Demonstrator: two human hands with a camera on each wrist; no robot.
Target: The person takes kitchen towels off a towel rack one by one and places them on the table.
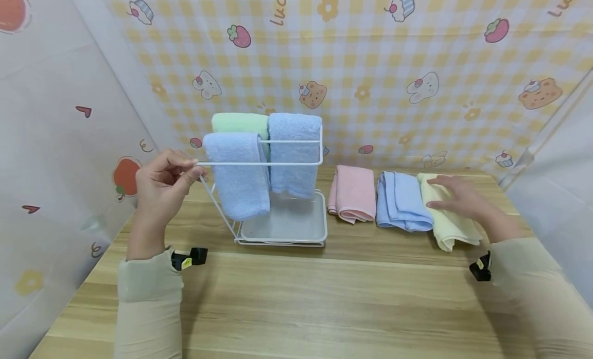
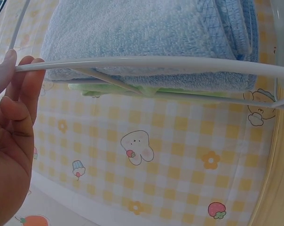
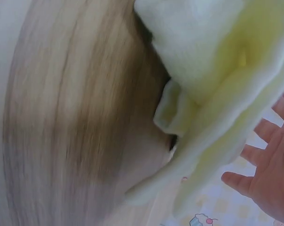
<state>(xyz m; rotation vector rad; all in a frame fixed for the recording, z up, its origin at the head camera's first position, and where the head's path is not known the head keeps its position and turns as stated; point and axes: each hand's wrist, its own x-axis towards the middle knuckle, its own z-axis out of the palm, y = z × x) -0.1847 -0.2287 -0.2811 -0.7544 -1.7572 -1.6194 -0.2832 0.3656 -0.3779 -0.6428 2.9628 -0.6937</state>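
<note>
My left hand (image 1: 162,186) pinches the front left corner of a white wire towel rack (image 1: 296,164) between thumb and fingers; the left wrist view shows the fingertips on the rail. A blue towel (image 1: 236,179) hangs at the rack's front left, a green towel (image 1: 238,122) behind it, and another blue towel (image 1: 296,127) to the right. Over a folded yellow towel (image 1: 454,228) at the far right is my right hand (image 1: 463,197), its fingers spread. Whether it touches the towel I cannot tell. In the right wrist view the towel's loose folds are blurred.
A pale tray (image 1: 287,220) sits in the rack's base. Between rack and yellow towel lie a folded pink towel (image 1: 355,192) and a folded blue towel (image 1: 405,199). The wooden table (image 1: 324,307) meets a patterned cloth backdrop (image 1: 361,55), with pale sheets at both sides.
</note>
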